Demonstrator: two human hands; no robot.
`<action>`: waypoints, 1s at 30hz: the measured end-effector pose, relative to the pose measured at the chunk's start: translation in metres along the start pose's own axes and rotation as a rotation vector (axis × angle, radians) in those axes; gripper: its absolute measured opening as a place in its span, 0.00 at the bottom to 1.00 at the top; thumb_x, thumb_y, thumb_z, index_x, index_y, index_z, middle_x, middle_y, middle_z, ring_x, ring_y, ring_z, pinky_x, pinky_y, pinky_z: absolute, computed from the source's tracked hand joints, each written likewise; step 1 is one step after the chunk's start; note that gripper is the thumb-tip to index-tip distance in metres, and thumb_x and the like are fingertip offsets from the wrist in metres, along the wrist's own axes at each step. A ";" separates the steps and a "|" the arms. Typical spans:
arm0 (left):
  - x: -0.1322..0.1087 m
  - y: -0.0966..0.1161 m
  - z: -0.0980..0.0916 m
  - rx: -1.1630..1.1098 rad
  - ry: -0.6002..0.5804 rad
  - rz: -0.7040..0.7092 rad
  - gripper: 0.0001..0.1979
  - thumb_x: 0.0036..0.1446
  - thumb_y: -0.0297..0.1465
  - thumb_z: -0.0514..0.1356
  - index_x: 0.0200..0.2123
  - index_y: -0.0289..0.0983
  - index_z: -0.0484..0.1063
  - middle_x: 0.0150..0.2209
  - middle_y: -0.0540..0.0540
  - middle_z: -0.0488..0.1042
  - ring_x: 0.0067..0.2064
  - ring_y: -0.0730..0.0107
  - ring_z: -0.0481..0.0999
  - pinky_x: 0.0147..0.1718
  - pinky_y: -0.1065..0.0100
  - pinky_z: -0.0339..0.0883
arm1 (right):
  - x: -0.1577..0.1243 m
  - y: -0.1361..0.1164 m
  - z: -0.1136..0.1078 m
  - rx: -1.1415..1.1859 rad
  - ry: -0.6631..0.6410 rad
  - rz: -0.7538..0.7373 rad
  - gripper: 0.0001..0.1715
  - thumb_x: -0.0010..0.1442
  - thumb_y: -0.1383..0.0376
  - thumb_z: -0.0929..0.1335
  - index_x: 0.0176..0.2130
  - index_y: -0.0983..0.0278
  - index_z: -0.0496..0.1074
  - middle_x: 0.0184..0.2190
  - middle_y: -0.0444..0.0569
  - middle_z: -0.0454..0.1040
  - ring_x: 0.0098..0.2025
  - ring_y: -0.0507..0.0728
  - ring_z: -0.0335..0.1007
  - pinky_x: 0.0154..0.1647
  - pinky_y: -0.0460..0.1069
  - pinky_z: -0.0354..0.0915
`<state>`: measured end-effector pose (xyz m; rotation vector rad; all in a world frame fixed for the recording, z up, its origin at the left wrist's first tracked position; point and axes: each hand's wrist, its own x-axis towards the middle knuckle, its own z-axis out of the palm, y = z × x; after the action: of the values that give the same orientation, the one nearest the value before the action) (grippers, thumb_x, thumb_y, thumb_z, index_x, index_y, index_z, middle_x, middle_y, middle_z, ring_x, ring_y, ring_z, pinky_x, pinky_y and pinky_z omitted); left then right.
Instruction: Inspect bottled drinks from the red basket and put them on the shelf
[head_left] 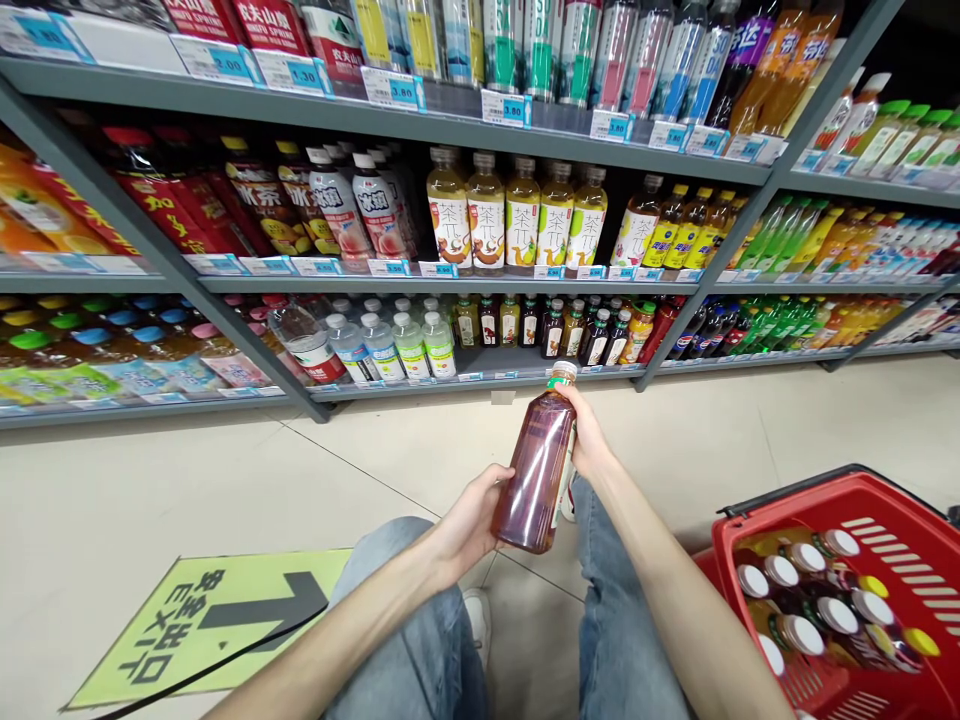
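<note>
Between my knees I hold a large clear bottle of reddish-brown drink, tilted, with a white cap at its top and a green band at the neck. My left hand grips its lower left side, thumb on the front. Around the neck and upper right side, my right hand is closed. The bottle's label is turned mostly away to the right. Past the cap, the bottom shelf carries dark juice bottles and clear bottles with green labels.
On the floor at right stands a red shopping basket holding several bottles with white and yellow caps. Shelves of drinks run across the front. A yellow-green exit sign lies on the floor at left, a black cord crossing it.
</note>
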<state>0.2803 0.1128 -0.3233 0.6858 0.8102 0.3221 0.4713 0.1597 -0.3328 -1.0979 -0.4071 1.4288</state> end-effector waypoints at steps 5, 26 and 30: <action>0.001 -0.002 -0.001 -0.028 0.017 0.042 0.21 0.63 0.43 0.54 0.49 0.33 0.72 0.44 0.40 0.81 0.42 0.59 0.78 0.46 0.63 0.67 | -0.001 0.000 0.001 0.021 -0.040 -0.061 0.18 0.53 0.50 0.75 0.31 0.62 0.75 0.25 0.44 0.77 0.26 0.55 0.72 0.28 0.49 0.69; 0.003 -0.005 -0.002 0.027 0.061 0.118 0.19 0.58 0.45 0.61 0.45 0.37 0.71 0.44 0.43 0.79 0.48 0.56 0.76 0.48 0.60 0.65 | -0.007 -0.001 0.008 0.100 -0.187 -0.220 0.24 0.53 0.47 0.75 0.35 0.65 0.78 0.37 0.52 0.83 0.39 0.62 0.81 0.39 0.53 0.76; 0.001 -0.004 0.000 0.122 0.064 0.139 0.24 0.53 0.43 0.66 0.49 0.36 0.71 0.49 0.41 0.79 0.52 0.54 0.74 0.51 0.59 0.64 | -0.010 -0.001 0.009 0.073 -0.224 -0.250 0.28 0.53 0.44 0.74 0.36 0.65 0.79 0.36 0.52 0.83 0.39 0.63 0.81 0.39 0.53 0.76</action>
<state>0.2806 0.1101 -0.3266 0.8517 0.8498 0.4242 0.4629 0.1543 -0.3234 -0.7995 -0.6246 1.3359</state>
